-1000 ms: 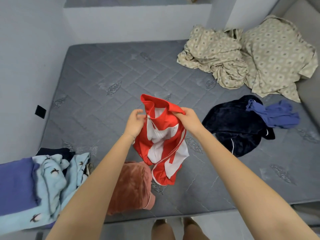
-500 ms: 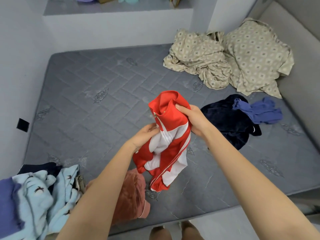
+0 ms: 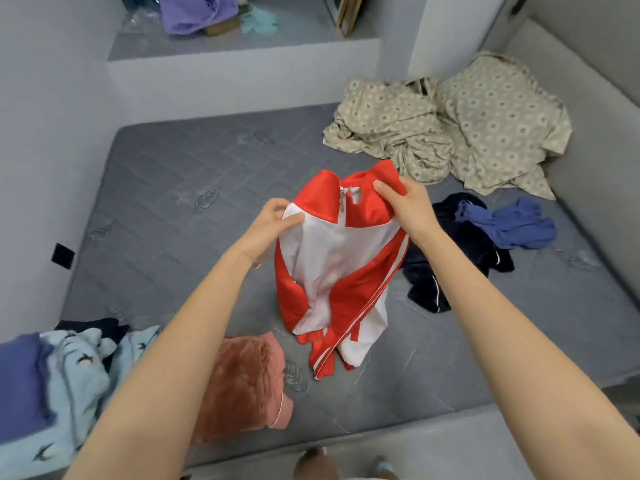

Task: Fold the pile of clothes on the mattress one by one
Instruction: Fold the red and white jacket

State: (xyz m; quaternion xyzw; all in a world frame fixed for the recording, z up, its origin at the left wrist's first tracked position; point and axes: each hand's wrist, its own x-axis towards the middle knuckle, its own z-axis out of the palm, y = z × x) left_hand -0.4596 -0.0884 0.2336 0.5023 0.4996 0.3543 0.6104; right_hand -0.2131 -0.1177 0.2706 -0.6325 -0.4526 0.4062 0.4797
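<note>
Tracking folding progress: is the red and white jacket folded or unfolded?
Unfolded: the red and white jacket hangs crumpled, left hand and right hand gripping its top.

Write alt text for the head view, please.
A person's left hand and right hand hold a red-and-white jacket up by its top over a grey mattress. A pink fleece item, navy garment and beige bedding lie around it.
</note>
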